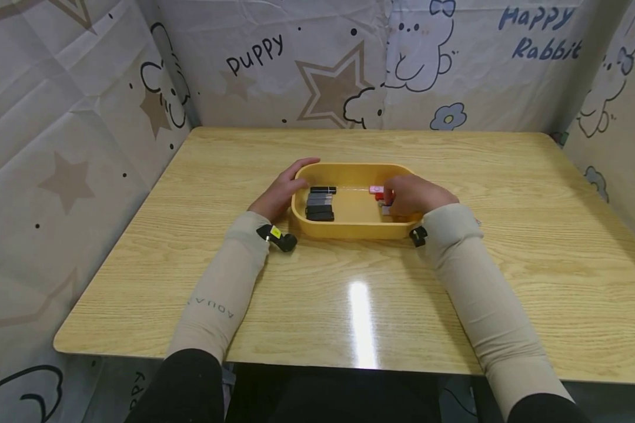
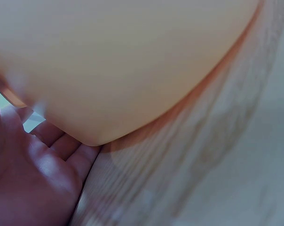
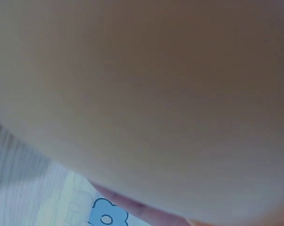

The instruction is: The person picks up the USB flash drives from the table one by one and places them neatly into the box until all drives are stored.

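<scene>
A yellow oblong tray (image 1: 349, 231) rests on the table, shown in the head view. At its left end, my left hand (image 1: 283, 191) grips the rim, thumb over the edge and fingers along the outer wall. My right hand (image 1: 415, 197) reaches over the right end, fingers bent down among small pieces; its fingertips are hidden, so I cannot tell whether they pinch one. Beside them lie a pink piece (image 1: 375, 190), a red piece (image 1: 378, 197) and a pale piece (image 1: 385, 210). Along the left side, small black blocks (image 1: 320, 213), grey blocks (image 1: 319, 200) and a black stick (image 1: 323, 190) form a column.
The wooden table (image 1: 190, 264) carries the tray near its middle. Printed cloth walls (image 1: 243, 88) stand behind and at both sides. Tray walls fill most of both wrist views. Each wrist wears a small black camera (image 1: 286, 241).
</scene>
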Tool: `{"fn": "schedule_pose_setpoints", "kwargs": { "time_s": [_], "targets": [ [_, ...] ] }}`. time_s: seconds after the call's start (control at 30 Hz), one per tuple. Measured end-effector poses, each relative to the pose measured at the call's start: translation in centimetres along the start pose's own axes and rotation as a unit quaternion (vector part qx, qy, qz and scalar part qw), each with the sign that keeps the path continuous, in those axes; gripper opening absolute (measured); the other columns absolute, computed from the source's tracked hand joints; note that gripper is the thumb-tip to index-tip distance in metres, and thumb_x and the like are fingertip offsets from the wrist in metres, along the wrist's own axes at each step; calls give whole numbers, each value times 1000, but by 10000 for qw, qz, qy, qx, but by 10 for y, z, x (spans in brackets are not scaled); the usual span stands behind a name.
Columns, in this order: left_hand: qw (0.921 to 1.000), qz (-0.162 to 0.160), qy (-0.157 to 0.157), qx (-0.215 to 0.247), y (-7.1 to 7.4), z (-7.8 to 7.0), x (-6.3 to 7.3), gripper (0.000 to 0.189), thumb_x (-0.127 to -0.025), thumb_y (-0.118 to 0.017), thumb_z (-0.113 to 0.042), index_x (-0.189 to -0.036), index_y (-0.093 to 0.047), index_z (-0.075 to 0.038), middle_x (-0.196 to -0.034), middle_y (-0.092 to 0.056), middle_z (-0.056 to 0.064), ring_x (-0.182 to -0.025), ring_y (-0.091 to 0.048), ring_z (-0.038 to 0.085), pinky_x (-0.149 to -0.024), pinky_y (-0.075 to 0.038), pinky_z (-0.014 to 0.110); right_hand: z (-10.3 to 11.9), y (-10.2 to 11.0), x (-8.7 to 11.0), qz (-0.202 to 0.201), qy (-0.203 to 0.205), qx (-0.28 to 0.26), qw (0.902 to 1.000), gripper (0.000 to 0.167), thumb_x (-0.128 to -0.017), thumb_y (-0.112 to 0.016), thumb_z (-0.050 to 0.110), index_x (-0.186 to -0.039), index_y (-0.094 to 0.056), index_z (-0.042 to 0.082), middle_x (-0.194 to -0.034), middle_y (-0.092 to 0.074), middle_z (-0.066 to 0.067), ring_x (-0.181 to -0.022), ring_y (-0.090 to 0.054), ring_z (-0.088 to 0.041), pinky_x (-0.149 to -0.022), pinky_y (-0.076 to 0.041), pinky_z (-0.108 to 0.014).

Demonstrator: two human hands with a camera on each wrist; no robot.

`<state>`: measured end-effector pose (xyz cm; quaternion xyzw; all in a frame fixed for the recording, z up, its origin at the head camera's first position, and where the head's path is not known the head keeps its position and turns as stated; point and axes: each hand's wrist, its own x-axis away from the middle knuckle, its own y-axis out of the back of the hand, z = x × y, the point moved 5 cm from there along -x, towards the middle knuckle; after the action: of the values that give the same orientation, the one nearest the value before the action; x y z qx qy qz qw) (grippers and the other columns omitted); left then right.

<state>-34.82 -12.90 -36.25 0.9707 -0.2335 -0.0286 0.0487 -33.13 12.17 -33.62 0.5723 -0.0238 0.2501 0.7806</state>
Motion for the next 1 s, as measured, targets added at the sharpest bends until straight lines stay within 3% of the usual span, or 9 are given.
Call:
{"fn": "schedule_pose_setpoints", "kwargs": {
  "time_s": [0.67,1.0],
  "targets": [
    [9999,13,-56,150,1,4,-2,64,-87,-41,1,-149,-31,-10,-149,-34,15,-134,-35,30,-110,-30,45,-8,34,17,-515,277,-339,9977,24,-88,-65,11,-109,-58,3,-96,-55,-15,-88,-51,-30,-72,-46,-37],
    [10000,26,-4,54,1,4,-3,63,-88,-41,-1,-150,-31,-12,-150,-34,11,-135,-34,28,-110,-29,43,-21,43,26,-618,50,-465,9970,25,-90,-65,15,-111,-56,3,-101,-55,-17,-91,-51,-32,-78,-46,-41]
  ]
}}
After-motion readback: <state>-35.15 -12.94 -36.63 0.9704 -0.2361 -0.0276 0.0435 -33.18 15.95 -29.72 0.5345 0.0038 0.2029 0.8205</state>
